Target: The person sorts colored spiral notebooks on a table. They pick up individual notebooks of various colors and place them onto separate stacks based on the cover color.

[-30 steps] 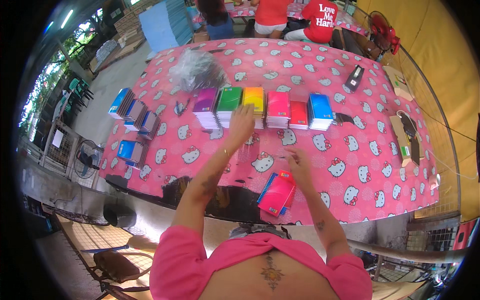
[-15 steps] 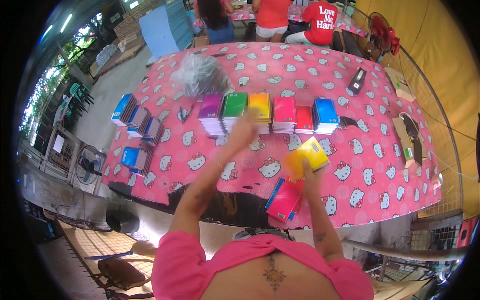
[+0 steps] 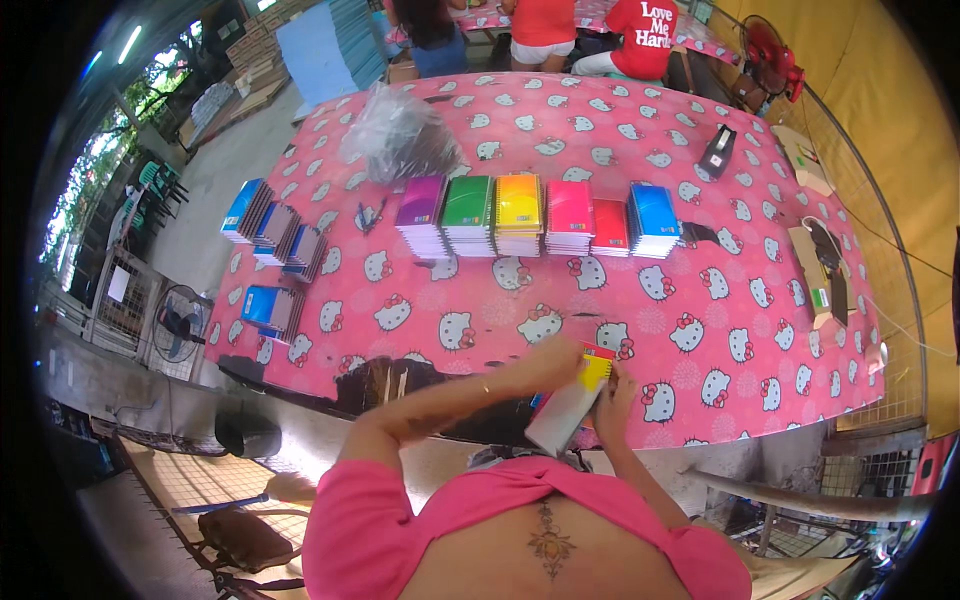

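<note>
A yellow spiral notebook point(image 3: 597, 370) is tilted at the table's near edge, its pale pages point(image 3: 556, 420) showing toward me. My right hand point(image 3: 616, 392) grips its right side, by the wire binding. Across its upper left lies my left hand point(image 3: 552, 362), blurred, with the fingers smeared. A bit of red cover shows just above the yellow one, and a sliver of blue peeks out at the lower left; most of what lies beneath is hidden. Farther off stand stacks of notebooks in a row: purple point(image 3: 420, 205), green point(image 3: 469, 205), yellow point(image 3: 519, 205), pink point(image 3: 570, 212), red point(image 3: 610, 225) and blue point(image 3: 653, 215).
Several blue notebook piles point(image 3: 270, 232) sit at the left. Behind the row rests a clear plastic bag point(image 3: 400, 135). A black stapler-like tool point(image 3: 717, 152) and cardboard boxes point(image 3: 815, 275) lie at the right. People in red tops point(image 3: 640, 40) are beyond the table.
My left hand has come back from the yellow stack to the notebook at my right hand. That notebook has moved nearer to me and tilted, over the pink one.
</note>
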Available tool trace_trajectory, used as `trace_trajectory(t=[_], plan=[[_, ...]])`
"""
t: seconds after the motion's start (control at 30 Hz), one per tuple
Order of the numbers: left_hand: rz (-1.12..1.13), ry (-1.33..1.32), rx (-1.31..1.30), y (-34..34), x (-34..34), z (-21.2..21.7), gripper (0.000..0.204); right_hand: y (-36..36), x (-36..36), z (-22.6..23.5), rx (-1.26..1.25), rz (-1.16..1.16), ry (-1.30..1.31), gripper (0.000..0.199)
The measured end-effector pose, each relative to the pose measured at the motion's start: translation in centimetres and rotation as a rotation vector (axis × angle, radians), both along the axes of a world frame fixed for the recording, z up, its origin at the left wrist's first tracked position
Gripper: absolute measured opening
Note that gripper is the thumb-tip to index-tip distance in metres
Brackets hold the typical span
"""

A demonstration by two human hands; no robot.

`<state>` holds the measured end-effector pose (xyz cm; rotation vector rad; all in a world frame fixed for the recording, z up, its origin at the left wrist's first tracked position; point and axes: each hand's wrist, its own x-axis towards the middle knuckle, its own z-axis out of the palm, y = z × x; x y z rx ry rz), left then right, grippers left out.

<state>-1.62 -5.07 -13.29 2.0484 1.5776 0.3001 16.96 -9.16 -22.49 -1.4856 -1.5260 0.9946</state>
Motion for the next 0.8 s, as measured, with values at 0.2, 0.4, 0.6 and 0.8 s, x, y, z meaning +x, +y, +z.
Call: trace_trajectory(t=[0.2,0.4,0.6,0.8], plan=[[0.182,-0.426,0.199,-7.5,3.2,-5.6,0.042,-0.7,-0.3,-1.6,0.192,-0.202,-0.009,0.043],[0.253,-0.648,-0.148,-9.0,2.9,2.4,0.072,-2.1,-2.8,5.0,0.296,-0.138,-0.310,0.043],[0.195,-0.893,-0.234,-8.8,2.1,4.7,0.062,-0.3,-4.1,7.8,0.077,-0.073,0.582,0.047],[-0.054,-0.256,0.395,-7.7,2.8,-2.7,0.056,3.7,-1.7,1.6,0.012,-0.089,0.325,0.028]])
